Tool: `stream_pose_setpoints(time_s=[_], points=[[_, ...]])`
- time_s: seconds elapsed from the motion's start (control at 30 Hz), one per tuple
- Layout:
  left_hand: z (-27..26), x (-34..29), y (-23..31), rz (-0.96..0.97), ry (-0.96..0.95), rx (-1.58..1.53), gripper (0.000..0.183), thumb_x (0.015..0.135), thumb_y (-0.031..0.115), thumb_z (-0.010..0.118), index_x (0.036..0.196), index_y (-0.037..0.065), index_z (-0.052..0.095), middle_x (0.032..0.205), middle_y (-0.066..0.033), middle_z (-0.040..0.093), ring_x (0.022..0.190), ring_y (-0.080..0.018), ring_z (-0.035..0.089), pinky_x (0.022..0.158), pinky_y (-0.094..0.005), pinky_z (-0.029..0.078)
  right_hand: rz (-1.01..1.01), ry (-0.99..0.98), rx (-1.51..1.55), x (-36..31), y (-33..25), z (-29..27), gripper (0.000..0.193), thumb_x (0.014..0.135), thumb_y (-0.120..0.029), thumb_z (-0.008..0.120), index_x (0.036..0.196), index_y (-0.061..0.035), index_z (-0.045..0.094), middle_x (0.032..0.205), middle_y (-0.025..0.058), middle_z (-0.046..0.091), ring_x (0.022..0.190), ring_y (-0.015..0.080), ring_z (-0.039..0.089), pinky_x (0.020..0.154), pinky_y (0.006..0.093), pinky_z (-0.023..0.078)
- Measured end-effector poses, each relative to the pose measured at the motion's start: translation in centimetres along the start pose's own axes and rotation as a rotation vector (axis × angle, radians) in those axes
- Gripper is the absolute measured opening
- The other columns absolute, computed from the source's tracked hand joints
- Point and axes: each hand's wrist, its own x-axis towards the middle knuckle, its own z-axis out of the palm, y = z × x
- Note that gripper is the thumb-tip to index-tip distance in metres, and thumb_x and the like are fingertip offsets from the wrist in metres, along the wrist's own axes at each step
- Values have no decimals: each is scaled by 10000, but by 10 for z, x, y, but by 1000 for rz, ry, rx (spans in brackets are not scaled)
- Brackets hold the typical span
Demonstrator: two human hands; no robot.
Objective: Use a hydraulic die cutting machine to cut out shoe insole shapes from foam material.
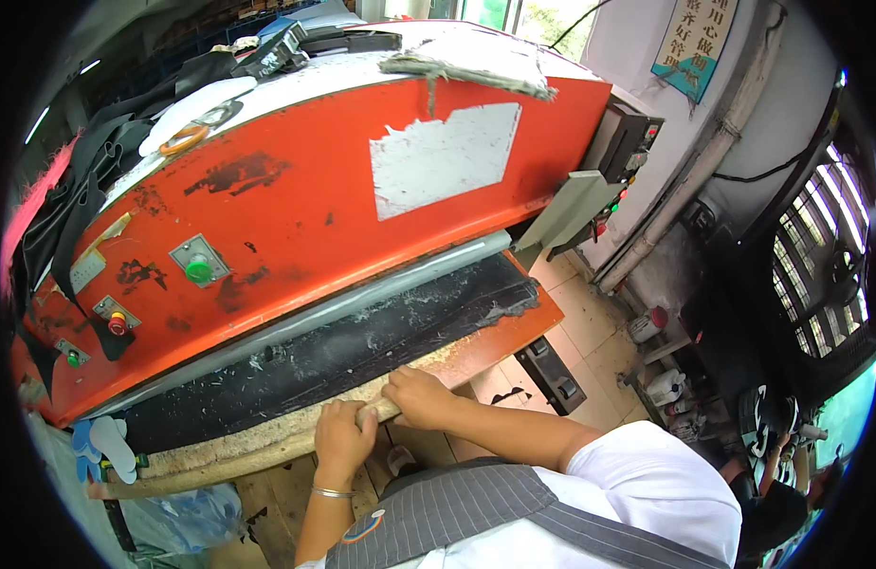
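Foot-shaped cutouts point(116, 446) are lying by the flecked black mat point(296, 365), the red machine point(315, 204) is standing behind, and floor tiles point(594, 353) are showing rightward. Along the mat's near side, your left hand point(345, 438) and right hand point(415, 394) are gripping a worn, mottled tan edge point(234, 462).

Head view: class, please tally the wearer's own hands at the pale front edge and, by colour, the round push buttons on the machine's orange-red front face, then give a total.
Wearer's hands: 2
Green push buttons: 2
Red push button: 1
Total: 5
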Motion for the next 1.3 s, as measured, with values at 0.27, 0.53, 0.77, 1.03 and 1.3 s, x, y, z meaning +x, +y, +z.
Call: stream_pose_setpoints(time_s=[0.27,0.53,0.77,1.03,1.3], points=[[20,33,0,-73,-145,81,327,789,277,667,612,4,630,647,-186,598,659,-360,602,616,-437,474,-87,-117,86,-9,31,-3,390,657,-281,793,928,-40,648,953,117,608,982,286,569,853,371,490],[89,108,53,261,-86,-289,213,789,106,699,981,33,640,988,-140,632,940,-331,606,804,-377,498,128,361,174,-6,160,-68,186,842,-164,616,1003,-76,648,1041,111,634,972,316,617,799,412,510],[138,135,75,275,-173,-62,189,722,167,769,859,80,672,791,-51,594,721,-244,601,612,-340,492,-523,73,284,-8,231,-62,155,804,-193,684,878,-70,624,955,65,596,1172,334,485,941,399,439],[155,144,72,297,-178,-228,138,720,146,755,730,70,641,698,-59,538,681,-248,566,601,-356,469,-541,64,344,-7,249,-53,167,730,-144,748,792,-72,611,899,39,576,1103,327,496,921,385,436],[171,149,57,211,-78,-462,124,697,91,757,710,54,640,675,-55,540,646,-245,549,578,-349,448,-469,52,416,6,256,-51,138,768,-197,722,809,-91,643,879,30,582,1081,306,492,930,365,424]])
